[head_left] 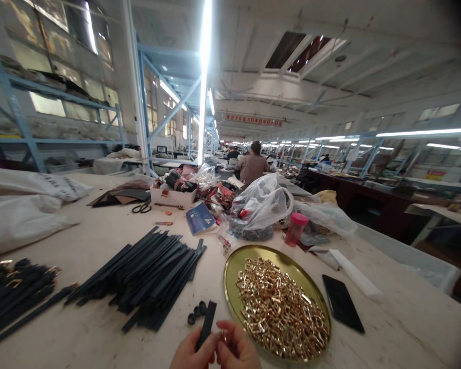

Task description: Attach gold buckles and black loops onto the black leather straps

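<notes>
At the bottom centre my left hand [194,351] is closed on a black strap [206,324], whose flat end points up and away from me. My right hand [238,348] is pinched beside it, its fingertips meeting the left ones around a small shiny piece that I cannot make out. Just beyond the hands lie several small black loops [196,311]. To the right stands a round gold tray [230,279] heaped with small gold metal buckles [282,307]. A pile of loose black straps [142,274] lies to the left.
Straps with gold buckles [17,289] lie at far left. A black phone [341,302] rests right of the tray. Behind are a blue booklet [200,219], scissors [141,208], a pink cup [296,229] and a clear plastic bag [267,200]. A person [253,166] sits farther off.
</notes>
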Available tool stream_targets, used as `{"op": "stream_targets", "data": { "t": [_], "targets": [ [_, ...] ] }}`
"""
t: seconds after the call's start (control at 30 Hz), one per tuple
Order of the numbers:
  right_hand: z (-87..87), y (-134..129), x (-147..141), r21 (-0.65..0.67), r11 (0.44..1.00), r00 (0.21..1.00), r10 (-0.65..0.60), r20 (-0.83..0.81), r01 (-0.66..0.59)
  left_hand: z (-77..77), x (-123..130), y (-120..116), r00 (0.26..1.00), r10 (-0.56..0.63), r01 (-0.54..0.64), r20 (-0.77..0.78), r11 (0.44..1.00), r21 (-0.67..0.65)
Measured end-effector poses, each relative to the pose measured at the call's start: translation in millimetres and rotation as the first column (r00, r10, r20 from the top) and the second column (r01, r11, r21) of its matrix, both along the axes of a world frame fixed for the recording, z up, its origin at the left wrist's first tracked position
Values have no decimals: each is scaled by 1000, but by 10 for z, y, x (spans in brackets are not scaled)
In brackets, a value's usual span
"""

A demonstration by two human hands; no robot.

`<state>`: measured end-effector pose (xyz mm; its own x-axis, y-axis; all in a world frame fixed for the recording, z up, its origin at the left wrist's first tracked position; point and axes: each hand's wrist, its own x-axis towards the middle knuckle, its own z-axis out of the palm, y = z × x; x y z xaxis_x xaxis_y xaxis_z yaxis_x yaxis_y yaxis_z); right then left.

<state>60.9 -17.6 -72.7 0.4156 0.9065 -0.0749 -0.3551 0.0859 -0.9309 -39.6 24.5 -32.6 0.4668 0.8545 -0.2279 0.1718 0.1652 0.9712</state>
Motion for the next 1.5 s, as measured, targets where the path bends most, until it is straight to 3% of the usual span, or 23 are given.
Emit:
{"op": "stream_targets", "data": {
  "t": [0.07, 0.13, 0.23, 0.33, 0.47, 0.57, 0.67, 0.73, 0.87, 1.0, 1.13, 1.2, 1.27, 1.37, 1.43, 1.5],
  "targets": [
    [163, -128, 48, -13, 998, 990, 59, 124, -57, 104, -40, -56, 996, -92, 92, -16, 996, -24],
    [301, -212, 108, -59, 998, 992, 18, 127, -11, 184, -94, -95, 996, -92, 92, -6, 996, 12],
    [409, -266, 167, -155, 987, 989, -48, -137, 26, 208, -205, -141, 978, -159, 169, -135, 983, 68],
    [427, -302, 145, -194, 980, 924, -46, -381, -31, 184, -310, -207, 927, -242, 294, -287, 943, 155],
    [384, -364, 43, -225, 964, 891, 26, -453, -142, 220, -334, -263, 888, -277, 385, -368, 884, 265],
    [336, -416, -16, -219, 966, 960, 76, -268, -138, 273, -300, -266, 891, -319, 407, -322, 876, 260],
    [285, -456, -37, -184, 983, 1000, 7, 13, -5, 282, -291, -277, 913, -345, 383, -216, 908, 172],
    [252, -478, -47, -170, 985, 996, -24, 87, 39, 257, -301, -295, 933, -325, 343, -156, 933, 109],
    [221, -517, -91, -193, 980, 993, 73, 92, -55, 187, -324, -324, 955, -285, 284, -87, 959, -17],
    [248, -528, -122, -202, 979, 980, 72, 184, -34, 162, -325, -331, 958, -260, 251, -120, 964, -83],
    [267, -517, -143, -223, 965, 990, 140, 5, -135, 167, -316, -352, 962, -254, 232, -98, 953, -194],
    [262, -537, -155, -243, 958, 987, 163, 14, -154, 161, -318, -365, 966, -245, 220, -82, 945, -241],
    [255, -583, -161, -244, 967, 962, 137, 235, -78, 144, -323, -376, 968, -242, 216, -66, 938, -272],
    [245, -661, -143, -126, 992, 809, 66, 584, 10, 113, -332, -393, 966, -251, 224, -57, 930, -291],
    [236, -684, -114, -80, 997, 764, 61, 642, -13, 108, -340, -414, 964, -240, 205, -111, 943, -260],
    [225, -670, -84, -135, 990, 810, 109, 576, -36, 129, -356, -440, 953, -230, 194, -196, 963, -187]
  ]
}}
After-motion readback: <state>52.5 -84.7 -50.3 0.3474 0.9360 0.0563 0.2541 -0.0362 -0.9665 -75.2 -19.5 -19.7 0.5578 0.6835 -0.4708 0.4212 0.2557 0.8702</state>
